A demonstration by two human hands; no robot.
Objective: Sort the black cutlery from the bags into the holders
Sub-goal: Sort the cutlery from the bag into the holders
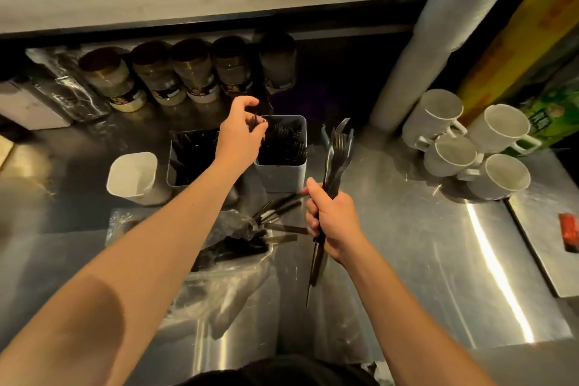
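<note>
A bundle of black plastic forks, thin, glossy and long-handled, is gripped at mid-handle in the curled right hand above the steel counter; its long axis is held near upright, tines up and away, handle ends down toward the person. One black fork is pinched by the left hand at the rim of the right-hand white holder, already packed with forks. More black cutlery is seen spilling from the clear bag between the forearms.

Glossy steel counter, crinkly plastic bag
</note>
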